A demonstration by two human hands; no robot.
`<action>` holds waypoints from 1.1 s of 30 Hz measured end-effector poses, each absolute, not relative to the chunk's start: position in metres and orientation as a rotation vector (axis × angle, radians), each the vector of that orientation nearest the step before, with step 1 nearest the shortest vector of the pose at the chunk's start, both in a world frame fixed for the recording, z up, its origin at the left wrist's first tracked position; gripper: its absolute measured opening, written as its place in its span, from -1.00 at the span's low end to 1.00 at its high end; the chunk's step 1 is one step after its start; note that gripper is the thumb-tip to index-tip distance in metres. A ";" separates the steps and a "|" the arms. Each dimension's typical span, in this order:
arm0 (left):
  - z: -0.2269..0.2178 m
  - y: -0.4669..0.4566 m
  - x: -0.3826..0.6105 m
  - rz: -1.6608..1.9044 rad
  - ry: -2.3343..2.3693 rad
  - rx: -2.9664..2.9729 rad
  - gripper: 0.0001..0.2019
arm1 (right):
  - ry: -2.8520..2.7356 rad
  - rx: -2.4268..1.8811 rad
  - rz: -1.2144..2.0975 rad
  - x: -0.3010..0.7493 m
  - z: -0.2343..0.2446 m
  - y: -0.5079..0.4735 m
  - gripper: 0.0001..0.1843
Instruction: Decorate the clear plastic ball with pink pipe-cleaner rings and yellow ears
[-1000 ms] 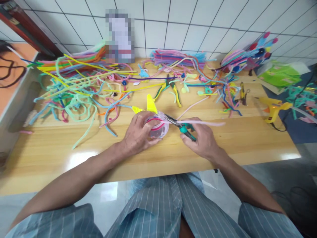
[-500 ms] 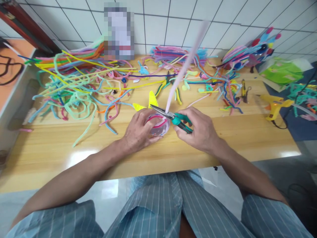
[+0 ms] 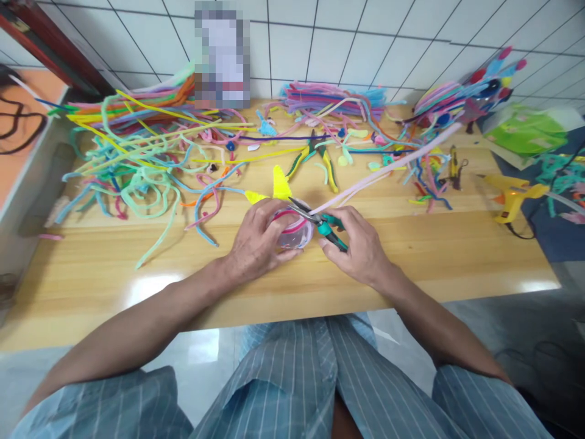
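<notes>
Hands closed, left [image 3: 256, 239] on cup [image 3: 295, 230], right [image 3: 361, 247] on pliers [image 3: 320, 221], pipe cleaners [image 3: 146, 152] behind, glue gun [image 3: 514, 194] right.

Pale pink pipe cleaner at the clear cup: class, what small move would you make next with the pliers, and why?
Probably draw the pale pink pipe cleaner snug round the clear cup: the right hand grips it with teal-handled pliers at the rim, its length trails free, and the left hand steadies the cup.
</notes>
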State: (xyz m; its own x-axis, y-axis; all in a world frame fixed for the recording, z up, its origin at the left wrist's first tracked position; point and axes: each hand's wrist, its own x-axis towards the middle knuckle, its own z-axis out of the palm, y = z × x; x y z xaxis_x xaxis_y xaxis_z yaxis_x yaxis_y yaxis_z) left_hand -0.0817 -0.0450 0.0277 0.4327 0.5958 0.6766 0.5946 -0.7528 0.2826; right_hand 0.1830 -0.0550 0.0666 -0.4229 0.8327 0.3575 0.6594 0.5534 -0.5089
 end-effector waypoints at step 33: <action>0.026 -0.045 -0.078 1.268 0.970 2.708 -0.34 | -2.187 -1.306 0.150 0.174 0.056 -0.064 -0.59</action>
State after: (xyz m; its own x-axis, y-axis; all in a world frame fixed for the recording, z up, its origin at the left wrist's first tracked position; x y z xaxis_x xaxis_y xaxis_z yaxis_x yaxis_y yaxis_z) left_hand -0.0778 -0.0453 0.0261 0.4843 0.5309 0.6954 0.5328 -0.8094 0.2470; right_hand 0.1745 -0.0636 0.0558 -0.3516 0.8360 0.4213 0.7706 0.5140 -0.3769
